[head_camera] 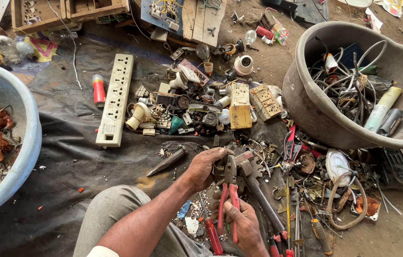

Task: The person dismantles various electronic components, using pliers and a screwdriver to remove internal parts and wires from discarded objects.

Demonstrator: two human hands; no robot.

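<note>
Head view. Right hand [246, 227] with fingers clamped on the red handles of the pliers [229, 195]; left hand [205, 167] with fingers closed on a small metal part [220, 167] at the jaws. Step apparently in hand: gripping the part; a firm squeeze seems called for. Pliers' long axis runs near-vertical, jaws pointing away, above the dark floor sheet [68, 157] beside a hammer [254, 183].

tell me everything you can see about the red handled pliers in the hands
The pliers have two red-sleeved handles and dull, worn grey metal jaws. They stand nearly upright in the picture, jaws pointing away from the person. The right hand grips the handle ends from below; the left hand is at the jaws, which seem shut on a small piece too hidden to identify. A hammer lies just beside them.
</note>
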